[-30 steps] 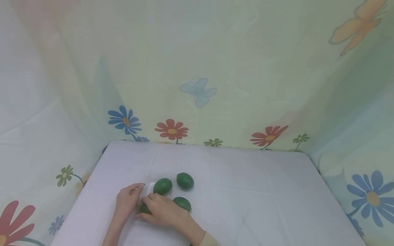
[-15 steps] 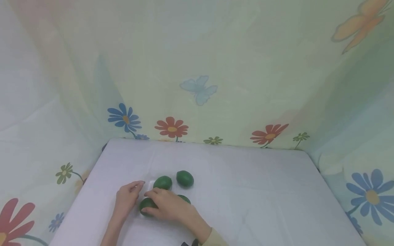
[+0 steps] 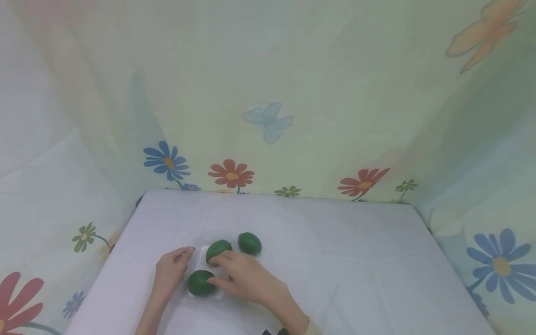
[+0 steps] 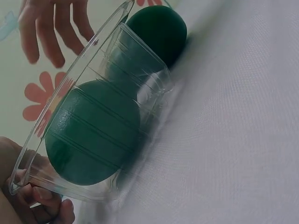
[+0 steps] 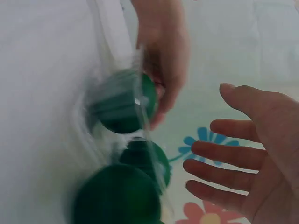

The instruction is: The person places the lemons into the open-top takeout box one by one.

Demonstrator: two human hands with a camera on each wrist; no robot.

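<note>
A clear plastic tray sits on the white-covered table. Its rim is pinched between the thumb and curled fingers of my left hand. Inside lie a near lime and a farther lime. Another lime rests on the cloth to the right of the tray. My right hand hovers over the tray's right side with spread fingers, holding nothing. In the right wrist view a blurred lime is closest to the camera, outside the tray wall.
The white tabletop stretches to the right and back. A printed curtain with flowers and butterflies encloses the table at the back and both sides.
My right hand has left the near lime in the tray and moved right, its fingers now apart. It now covers the spot where another lime showed earlier. My left hand stays on the tray.
</note>
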